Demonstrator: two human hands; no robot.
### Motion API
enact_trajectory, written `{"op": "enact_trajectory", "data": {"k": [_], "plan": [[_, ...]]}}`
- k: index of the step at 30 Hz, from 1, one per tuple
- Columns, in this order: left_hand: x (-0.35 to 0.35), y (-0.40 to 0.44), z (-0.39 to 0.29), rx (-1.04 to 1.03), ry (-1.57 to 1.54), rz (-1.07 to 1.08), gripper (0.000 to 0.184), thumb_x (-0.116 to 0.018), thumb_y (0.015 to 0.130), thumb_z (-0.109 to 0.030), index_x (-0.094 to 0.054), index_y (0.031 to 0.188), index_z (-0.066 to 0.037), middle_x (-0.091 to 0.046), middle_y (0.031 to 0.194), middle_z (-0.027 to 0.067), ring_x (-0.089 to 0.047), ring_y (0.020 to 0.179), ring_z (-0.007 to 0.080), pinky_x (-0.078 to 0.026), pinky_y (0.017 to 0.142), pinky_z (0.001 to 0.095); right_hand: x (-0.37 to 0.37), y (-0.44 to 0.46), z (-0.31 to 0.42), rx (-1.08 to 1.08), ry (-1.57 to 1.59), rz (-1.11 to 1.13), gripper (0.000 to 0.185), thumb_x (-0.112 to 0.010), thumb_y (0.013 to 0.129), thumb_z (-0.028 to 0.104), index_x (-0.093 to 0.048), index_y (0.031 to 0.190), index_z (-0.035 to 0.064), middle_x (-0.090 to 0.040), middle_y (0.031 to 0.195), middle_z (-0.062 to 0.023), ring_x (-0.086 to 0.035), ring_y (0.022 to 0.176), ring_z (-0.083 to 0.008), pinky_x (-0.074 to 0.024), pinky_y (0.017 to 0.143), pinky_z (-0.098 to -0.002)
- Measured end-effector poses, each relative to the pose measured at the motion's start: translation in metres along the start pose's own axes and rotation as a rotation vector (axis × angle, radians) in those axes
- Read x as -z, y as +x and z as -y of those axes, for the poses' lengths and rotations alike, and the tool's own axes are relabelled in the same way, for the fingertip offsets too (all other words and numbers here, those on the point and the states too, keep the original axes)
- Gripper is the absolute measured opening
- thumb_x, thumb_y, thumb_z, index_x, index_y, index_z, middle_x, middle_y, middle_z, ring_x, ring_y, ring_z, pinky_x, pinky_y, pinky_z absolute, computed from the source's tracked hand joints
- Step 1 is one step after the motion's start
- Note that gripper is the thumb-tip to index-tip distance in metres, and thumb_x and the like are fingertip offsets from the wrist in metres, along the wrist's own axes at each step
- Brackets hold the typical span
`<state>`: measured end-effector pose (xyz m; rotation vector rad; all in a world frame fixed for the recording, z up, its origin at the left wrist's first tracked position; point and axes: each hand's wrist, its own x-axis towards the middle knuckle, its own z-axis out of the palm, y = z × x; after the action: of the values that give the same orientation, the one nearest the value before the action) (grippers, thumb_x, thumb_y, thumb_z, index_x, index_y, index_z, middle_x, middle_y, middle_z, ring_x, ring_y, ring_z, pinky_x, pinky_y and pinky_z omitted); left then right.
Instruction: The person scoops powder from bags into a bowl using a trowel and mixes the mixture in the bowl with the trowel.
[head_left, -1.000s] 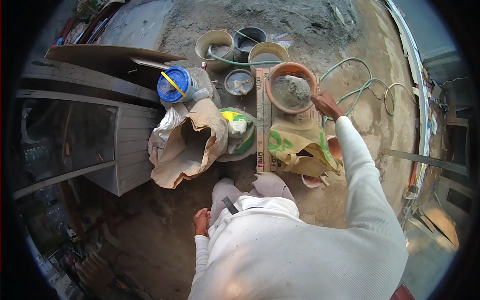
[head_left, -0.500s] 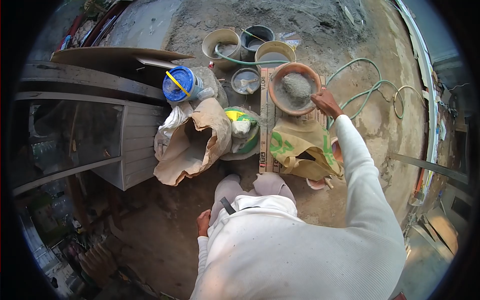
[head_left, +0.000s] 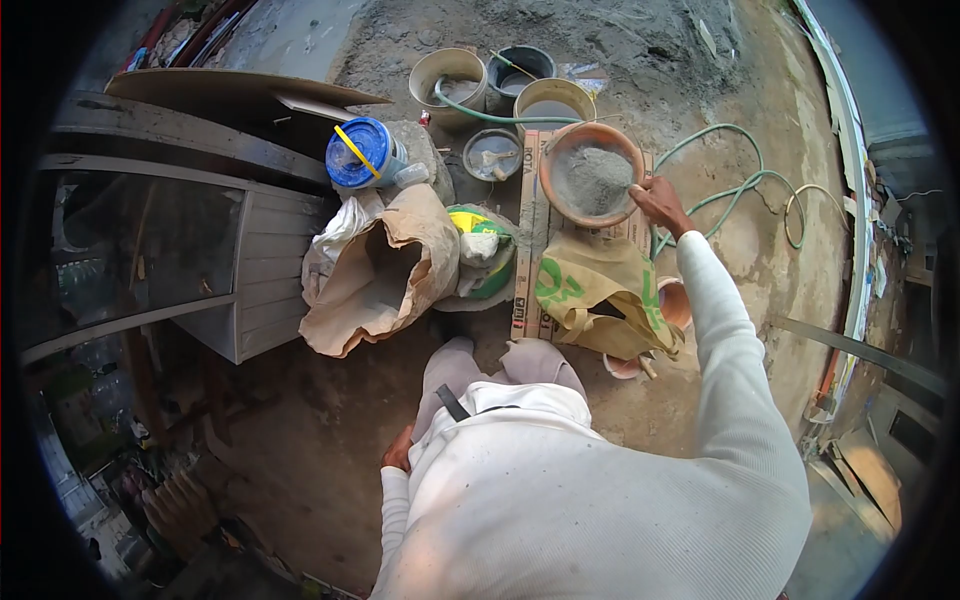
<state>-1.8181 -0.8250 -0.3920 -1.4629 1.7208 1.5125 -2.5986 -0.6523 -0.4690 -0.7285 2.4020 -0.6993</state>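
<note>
A round terracotta-coloured bowl point(head_left: 548, 187) sits on the cardboard boxes point(head_left: 528, 222), holding a heap of grey powder point(head_left: 603, 178) that looks like cement. My right hand point(head_left: 662, 204) is closed on the bowl's right rim, its arm stretched forward. Just below the bowl, a tan sack point(head_left: 580, 275) with green print lies over the boxes. My left hand point(head_left: 398, 450) hangs low beside my left thigh; its fingers are mostly hidden against the leg. Nearest to that hand on the ground side is the torn, open brown paper bag point(head_left: 430, 235).
Several buckets, including a cream bucket point(head_left: 425, 75) and a black bucket point(head_left: 535, 60), stand beyond the boxes. A green hose point(head_left: 755, 160) curls on the right. A blue-lidded tub point(head_left: 350, 170) and a green-yellow sack point(head_left: 492, 275) are left. A wooden cabinet point(head_left: 265, 270) borders the left side.
The grey powder in the bowl has shifted and spread toward its right side. My right hand stays at the rim. My left hand has moved slightly left and down.
</note>
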Motion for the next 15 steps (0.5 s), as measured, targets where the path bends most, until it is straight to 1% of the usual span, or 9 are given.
{"op": "enact_trajectory", "data": {"k": [1,2,4,5,6,8,9,12,15], "plan": [[0.007,-0.006,-0.039,0.175,-0.061,0.068,0.056,-0.057,0.110,-0.042,-0.063,0.149,-0.004,-0.061,0.154,0.0139,-0.056,0.140,0.0266,-0.038,0.122,0.0374,0.006,0.000,0.004,-0.025,-0.027,0.038,0.042,-0.065,0.089,0.034,-0.065,0.073,-0.0042,-0.058,0.062,-0.0126,-0.057,0.051,-0.0239,-0.0500,0.053,-0.0441],[0.014,-0.003,-0.076,0.355,-0.161,0.126,0.054,-0.057,0.110,-0.041,-0.064,0.147,-0.002,-0.064,0.151,0.0139,-0.059,0.137,0.0260,-0.039,0.121,0.0367,0.008,-0.003,0.007,-0.055,-0.053,0.077,0.043,-0.065,0.088,0.035,-0.066,0.074,-0.0050,-0.059,0.063,-0.0141,-0.059,0.053,-0.0252,-0.0513,0.056,-0.0451],[0.025,0.003,-0.096,0.481,-0.245,0.172,0.052,-0.058,0.110,-0.039,-0.066,0.143,0.000,-0.069,0.144,0.0138,-0.062,0.131,0.0241,-0.041,0.118,0.0356,0.011,-0.010,0.015,-0.109,-0.063,0.012,0.046,-0.064,0.085,0.037,-0.070,0.080,-0.0088,-0.068,0.077,-0.0256,-0.069,0.074,-0.0380,-0.0545,0.074,-0.0503],[0.037,0.006,-0.092,0.429,-0.235,0.155,0.051,-0.058,0.110,-0.038,-0.067,0.141,0.001,-0.072,0.139,0.0137,-0.064,0.127,0.0227,-0.042,0.117,0.0351,0.015,-0.010,0.021,-0.129,-0.072,-0.020,0.049,-0.064,0.084,0.037,-0.072,0.083,-0.0107,-0.073,0.084,-0.0313,-0.074,0.084,-0.0445,-0.0561,0.084,-0.0529],[0.043,0.005,-0.094,0.380,-0.227,0.132,0.050,-0.058,0.110,-0.037,-0.068,0.139,0.002,-0.074,0.135,0.0136,-0.065,0.124,0.0213,-0.043,0.115,0.0347,0.019,-0.008,0.027,-0.096,-0.171,-0.003,0.046,-0.064,0.084,0.036,-0.073,0.083,-0.0087,-0.073,0.084,-0.0299,-0.074,0.083,-0.0441,-0.0568,0.083,-0.0528],[0.055,0.002,-0.114,0.135,-0.149,0.022,0.045,-0.061,0.109,-0.034,-0.071,0.134,0.003,-0.079,0.123,0.0112,-0.067,0.115,0.0163,-0.048,0.108,0.0344,0.019,-0.010,0.037,-0.040,-0.357,0.033,0.041,-0.065,0.084,0.035,-0.074,0.082,-0.0048,-0.074,0.082,-0.0271,-0.075,0.081,-0.0435,-0.0582,0.082,-0.0525],[0.062,-0.002,-0.134,0.011,-0.106,-0.026,0.043,-0.063,0.108,-0.032,-0.073,0.131,0.003,-0.081,0.117,0.0100,-0.068,0.111,0.0138,-0.050,0.104,0.0343,0.017,-0.015,0.041,-0.032,-0.396,-0.008,0.040,-0.065,0.084,0.035,-0.075,0.084,-0.0040,-0.074,0.086,-0.0279,-0.074,0.084,-0.0450,-0.0582,0.083,-0.0535],[0.067,-0.030,-0.217,-0.144,-0.154,0.044,0.043,-0.065,0.108,-0.032,-0.072,0.131,0.003,-0.082,0.114,0.0080,-0.068,0.109,0.0129,-0.051,0.103,0.0337,0.014,-0.019,0.061,0.021,-0.506,-0.111,0.038,-0.066,0.083,0.034,-0.078,0.092,-0.0018,-0.076,0.096,-0.0298,-0.073,0.091,-0.0478,-0.0580,0.086,-0.0556],[0.066,-0.027,-0.233,-0.253,-0.199,0.180,0.039,-0.068,0.106,-0.029,-0.073,0.131,0.001,-0.082,0.113,0.0077,-0.068,0.106,0.0128,-0.052,0.099,0.0328,0.022,-0.026,0.083,0.035,-0.597,-0.112,0.039,-0.065,0.084,0.033,-0.078,0.098,-0.0015,-0.076,0.100,-0.0295,-0.074,0.095,-0.0466,-0.0578,0.088,-0.0554]]}}
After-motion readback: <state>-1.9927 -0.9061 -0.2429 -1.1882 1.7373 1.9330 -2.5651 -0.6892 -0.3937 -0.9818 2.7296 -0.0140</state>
